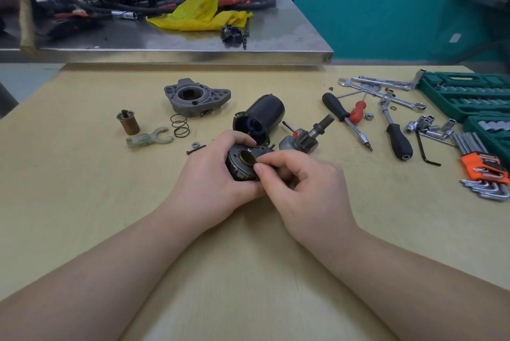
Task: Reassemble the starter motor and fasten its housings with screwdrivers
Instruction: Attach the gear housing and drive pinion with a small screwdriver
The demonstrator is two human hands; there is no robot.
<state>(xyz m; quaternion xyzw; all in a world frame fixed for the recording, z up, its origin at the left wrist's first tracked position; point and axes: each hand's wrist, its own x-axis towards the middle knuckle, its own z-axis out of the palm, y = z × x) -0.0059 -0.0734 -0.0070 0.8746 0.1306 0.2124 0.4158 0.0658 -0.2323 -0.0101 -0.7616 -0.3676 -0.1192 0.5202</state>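
My left hand (pixel 212 172) grips a round dark motor part with a brass-lined bore (pixel 242 160), held just above the table. My right hand (pixel 298 183) pinches at that part's right rim with thumb and forefinger. Behind them lies the black cylindrical motor body (pixel 262 114) on its side. The grey nose housing (pixel 196 96) sits further back. A pinion gear on its shaft (pixel 311 134) lies to the right. A black-handled screwdriver (pixel 345 118) and a red-handled one (pixel 358 110) lie right of that.
A brown plunger (pixel 129 121), a pale fork lever (pixel 149 138), a spring (pixel 180 125), a nut and a bolt (pixel 195 147) lie at the left. Wrenches, sockets, hex keys (pixel 483 172) and green tool cases (pixel 469 95) fill the right. A cluttered steel table (pixel 276 48) stands behind.
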